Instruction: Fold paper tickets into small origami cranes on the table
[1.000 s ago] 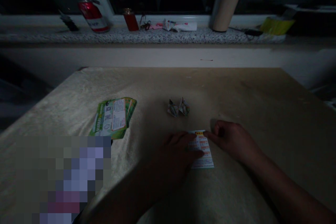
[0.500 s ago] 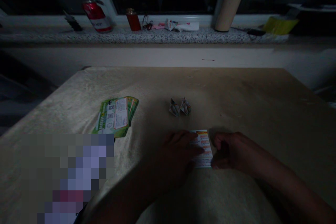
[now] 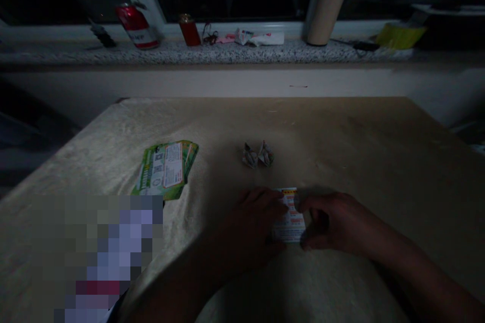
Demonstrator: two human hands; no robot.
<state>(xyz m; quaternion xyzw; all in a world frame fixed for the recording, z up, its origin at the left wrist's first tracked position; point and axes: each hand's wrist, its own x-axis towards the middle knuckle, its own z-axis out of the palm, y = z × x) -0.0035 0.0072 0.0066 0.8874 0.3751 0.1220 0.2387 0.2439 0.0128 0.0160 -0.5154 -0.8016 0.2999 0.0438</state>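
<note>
A small folded sheet of printed paper, white with orange and yellow bands, lies on the table in front of me. My left hand rests flat over its left part, fingers stretched out and palm down. At the right edge is my right hand, curved with thumb and forefinger apart; their tips touch the paper near its upper and lower right. Beyond the hands stand two small folded-paper pieces, side by side and pointed at the top. The hands are in dim light.
A stack of green printed leaflets lies to the left. A pixelated patch hides the lower left. On the speckled windowsill stand a red can, a small red jar, crumpled wrappers and a tan tube.
My right hand's curled fingers have opened out, and the forefinger has moved left onto the paper's edge. My left fingers have drawn back slightly leftward. The view has shifted a little.
</note>
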